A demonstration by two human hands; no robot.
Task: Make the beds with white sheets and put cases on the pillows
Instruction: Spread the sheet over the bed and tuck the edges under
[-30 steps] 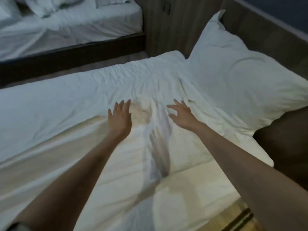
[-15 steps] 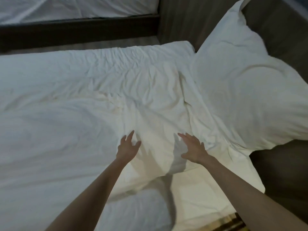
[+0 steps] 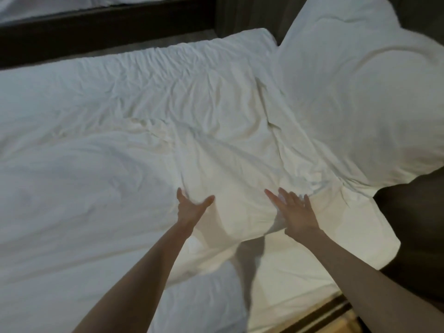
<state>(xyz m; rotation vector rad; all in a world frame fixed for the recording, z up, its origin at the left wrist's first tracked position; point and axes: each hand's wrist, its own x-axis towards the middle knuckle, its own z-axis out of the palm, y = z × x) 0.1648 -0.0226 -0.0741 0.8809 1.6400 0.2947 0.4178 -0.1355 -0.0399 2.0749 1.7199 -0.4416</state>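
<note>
Both hands lie open on the white sheet [image 3: 134, 121], which covers the bed from the left side across to the pillow [image 3: 360, 92]. The left hand [image 3: 192, 209] holds its thumb wide of the fingers; the right hand [image 3: 296, 212] is flat, with its straight fingers slightly fanned. Between them the cloth bunches into a soft ridge, and creases run from there toward the far edge. The sheet is finely wrinkled along its far side and smoother on the left. Its near edge lies over a lower white layer [image 3: 300, 280]. The plump white pillow rests at the right end, its lower corner overlapping the sheet. A dark bed frame [image 3: 108, 30] crosses the top.
</note>
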